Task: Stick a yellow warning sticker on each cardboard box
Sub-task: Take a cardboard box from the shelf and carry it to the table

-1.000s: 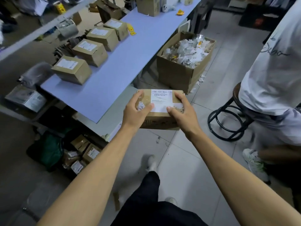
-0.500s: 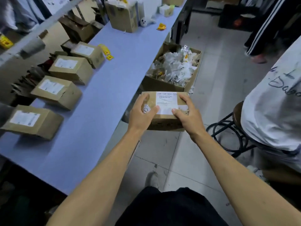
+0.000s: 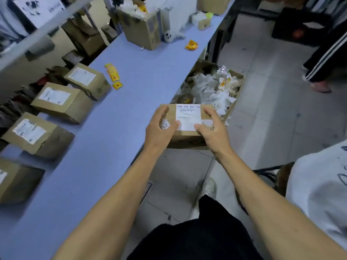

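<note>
I hold a brown cardboard box (image 3: 187, 136) with a white label in the air beside the right edge of the blue table (image 3: 112, 128). My left hand (image 3: 159, 128) grips its left side and my right hand (image 3: 212, 128) grips its right side. Several more labelled cardboard boxes lie in a row along the table's left side, among them one far box (image 3: 88, 79) and one nearer box (image 3: 60, 101). A strip of yellow warning stickers (image 3: 112, 72) and a loose yellow sticker (image 3: 117, 85) lie next to the far box.
An open carton (image 3: 235, 104) full of crumpled white backing paper stands on the floor beyond the held box. An open box (image 3: 144, 32) and another yellow sticker (image 3: 191, 45) sit at the table's far end. A person in white sits on a stool (image 3: 277, 177) at right.
I have walked forward along the table carrying the box. The table and its row of boxes have drawn nearer and slid to my left; the box stays gripped the same way.
</note>
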`<act>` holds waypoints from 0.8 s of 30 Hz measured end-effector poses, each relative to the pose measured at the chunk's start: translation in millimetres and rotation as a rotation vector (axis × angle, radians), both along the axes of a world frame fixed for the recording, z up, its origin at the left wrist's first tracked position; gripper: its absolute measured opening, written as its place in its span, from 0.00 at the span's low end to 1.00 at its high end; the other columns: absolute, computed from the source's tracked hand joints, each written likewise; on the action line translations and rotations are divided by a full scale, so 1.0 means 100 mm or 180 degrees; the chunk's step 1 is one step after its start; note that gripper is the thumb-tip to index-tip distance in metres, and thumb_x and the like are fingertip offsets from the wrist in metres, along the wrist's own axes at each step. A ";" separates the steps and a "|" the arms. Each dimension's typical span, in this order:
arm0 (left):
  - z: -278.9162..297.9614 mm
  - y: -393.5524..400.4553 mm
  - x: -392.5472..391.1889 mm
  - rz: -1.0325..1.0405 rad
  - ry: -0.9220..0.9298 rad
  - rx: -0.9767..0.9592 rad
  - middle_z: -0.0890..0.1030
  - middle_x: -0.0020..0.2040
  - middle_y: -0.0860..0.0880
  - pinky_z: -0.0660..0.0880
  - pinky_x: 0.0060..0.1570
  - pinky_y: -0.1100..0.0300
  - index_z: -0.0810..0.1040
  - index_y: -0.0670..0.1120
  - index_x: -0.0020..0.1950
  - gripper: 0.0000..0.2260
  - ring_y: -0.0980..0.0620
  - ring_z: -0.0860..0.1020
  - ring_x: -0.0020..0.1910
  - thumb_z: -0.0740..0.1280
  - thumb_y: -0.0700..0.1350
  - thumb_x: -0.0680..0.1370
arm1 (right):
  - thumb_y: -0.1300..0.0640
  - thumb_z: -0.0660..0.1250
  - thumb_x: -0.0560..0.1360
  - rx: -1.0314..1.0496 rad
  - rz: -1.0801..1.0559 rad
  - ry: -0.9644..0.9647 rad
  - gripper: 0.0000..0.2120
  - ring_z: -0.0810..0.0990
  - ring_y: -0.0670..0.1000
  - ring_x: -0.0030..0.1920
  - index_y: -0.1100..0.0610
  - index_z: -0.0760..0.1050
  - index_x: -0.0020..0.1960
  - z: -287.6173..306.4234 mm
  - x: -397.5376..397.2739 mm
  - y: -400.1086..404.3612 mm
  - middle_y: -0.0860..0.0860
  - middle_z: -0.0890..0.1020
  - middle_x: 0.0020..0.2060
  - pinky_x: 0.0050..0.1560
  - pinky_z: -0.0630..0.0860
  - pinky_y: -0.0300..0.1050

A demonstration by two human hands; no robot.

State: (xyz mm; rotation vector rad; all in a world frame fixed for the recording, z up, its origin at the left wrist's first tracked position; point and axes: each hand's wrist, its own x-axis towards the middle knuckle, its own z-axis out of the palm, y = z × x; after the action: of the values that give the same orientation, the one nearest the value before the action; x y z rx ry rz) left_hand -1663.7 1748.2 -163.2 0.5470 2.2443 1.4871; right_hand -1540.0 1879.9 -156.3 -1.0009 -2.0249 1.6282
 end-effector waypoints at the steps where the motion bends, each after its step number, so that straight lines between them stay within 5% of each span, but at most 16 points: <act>1: 0.00 0.13 -0.05 0.0076 -0.0018 -0.0011 0.73 0.52 0.81 0.69 0.52 0.72 0.71 0.70 0.62 0.23 0.78 0.72 0.54 0.71 0.56 0.69 | 0.49 0.67 0.67 -0.0027 0.0079 -0.0013 0.32 0.69 0.46 0.69 0.48 0.69 0.72 -0.01 -0.08 0.15 0.44 0.72 0.71 0.70 0.69 0.53; 6: 0.00 0.57 -0.37 0.0548 -0.0135 -0.0058 0.73 0.56 0.75 0.70 0.53 0.71 0.71 0.65 0.68 0.27 0.76 0.73 0.55 0.72 0.55 0.70 | 0.48 0.68 0.68 -0.0104 0.0488 -0.0098 0.33 0.71 0.49 0.69 0.47 0.69 0.72 -0.04 -0.61 0.78 0.46 0.72 0.70 0.69 0.70 0.53; 11: -0.06 0.74 -0.80 0.0868 -0.0123 -0.0145 0.74 0.67 0.62 0.71 0.55 0.71 0.70 0.61 0.71 0.27 0.65 0.75 0.59 0.72 0.54 0.72 | 0.49 0.69 0.67 -0.0131 0.0967 -0.0051 0.30 0.73 0.43 0.62 0.45 0.70 0.70 -0.11 -1.23 1.08 0.44 0.75 0.65 0.51 0.68 0.24; 17: -0.23 0.91 -1.52 0.1159 -0.0184 -0.0199 0.71 0.73 0.56 0.71 0.70 0.52 0.70 0.59 0.73 0.27 0.55 0.72 0.68 0.73 0.51 0.75 | 0.52 0.69 0.68 -0.0103 0.1279 -0.0073 0.28 0.72 0.48 0.69 0.45 0.71 0.68 -0.23 -2.08 1.30 0.47 0.74 0.69 0.71 0.69 0.52; 24: -0.35 0.93 -2.42 0.1365 -0.0287 -0.0177 0.70 0.74 0.56 0.70 0.69 0.52 0.69 0.59 0.73 0.27 0.54 0.72 0.69 0.72 0.51 0.75 | 0.51 0.70 0.70 -0.0062 0.1448 -0.0340 0.29 0.68 0.49 0.73 0.46 0.70 0.70 -0.32 -3.13 1.38 0.48 0.71 0.72 0.73 0.65 0.55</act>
State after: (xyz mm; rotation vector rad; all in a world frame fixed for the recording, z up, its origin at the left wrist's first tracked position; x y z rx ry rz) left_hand -1905.7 1840.7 -197.7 -0.0265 2.4233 1.5968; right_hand -1852.8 2018.0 -187.9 -0.6746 -2.4469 1.8450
